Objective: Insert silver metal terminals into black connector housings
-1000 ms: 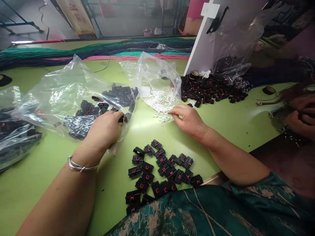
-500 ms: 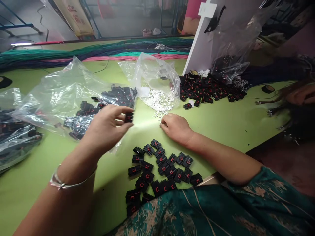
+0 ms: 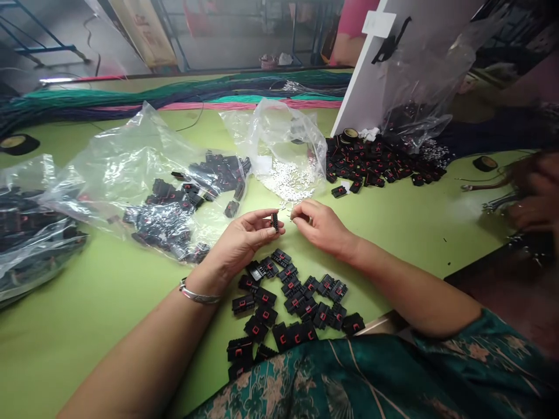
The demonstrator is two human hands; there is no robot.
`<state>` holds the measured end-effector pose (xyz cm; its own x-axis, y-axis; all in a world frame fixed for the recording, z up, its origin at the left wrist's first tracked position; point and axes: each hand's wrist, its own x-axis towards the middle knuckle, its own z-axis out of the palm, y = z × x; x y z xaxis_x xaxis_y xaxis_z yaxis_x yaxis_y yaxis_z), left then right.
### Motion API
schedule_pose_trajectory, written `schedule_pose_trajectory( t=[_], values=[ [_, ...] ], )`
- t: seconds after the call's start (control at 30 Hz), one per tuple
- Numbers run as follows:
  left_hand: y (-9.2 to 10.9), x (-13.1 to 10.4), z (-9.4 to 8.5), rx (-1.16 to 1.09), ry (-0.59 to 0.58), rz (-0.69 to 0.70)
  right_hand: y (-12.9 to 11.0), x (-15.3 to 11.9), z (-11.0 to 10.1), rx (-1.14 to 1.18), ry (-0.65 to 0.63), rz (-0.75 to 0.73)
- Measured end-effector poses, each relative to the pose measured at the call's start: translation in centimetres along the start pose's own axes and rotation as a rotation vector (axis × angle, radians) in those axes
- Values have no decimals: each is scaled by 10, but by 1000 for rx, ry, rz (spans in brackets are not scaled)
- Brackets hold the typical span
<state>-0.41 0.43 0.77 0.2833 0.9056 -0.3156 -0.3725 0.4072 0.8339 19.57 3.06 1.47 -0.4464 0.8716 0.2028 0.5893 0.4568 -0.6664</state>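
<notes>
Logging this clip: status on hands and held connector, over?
Left hand holding black connector. Right hand curled close by, contents unclear. White pieces just beyond, not blocking.

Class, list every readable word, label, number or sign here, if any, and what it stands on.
No text is legible.
Tan board at the back: reddish characters, too blurred to read.
White tag on the upright panel: no writing discernible.
Paper slip near the white pieces: no writing discernible.

The left fingers [image 3: 263,235] pinch a small black connector [image 3: 274,222].
</notes>
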Motion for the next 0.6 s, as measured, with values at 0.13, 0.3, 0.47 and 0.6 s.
schedule_pose_trajectory(
  t=[0.13,0.3,0.47,0.6],
  values=[
    [-4,0,1,45,1,34,-7,-2,0,353,25,54],
    [-4,-1,2,183,26,148,-11,-3,0,533,11,167],
    [-1,-3,8,350,19,161,-11,-3,0,595,11,163],
    [-4,-4,7,310,7,114,-14,-5,1,645,-65,136]
  ],
)
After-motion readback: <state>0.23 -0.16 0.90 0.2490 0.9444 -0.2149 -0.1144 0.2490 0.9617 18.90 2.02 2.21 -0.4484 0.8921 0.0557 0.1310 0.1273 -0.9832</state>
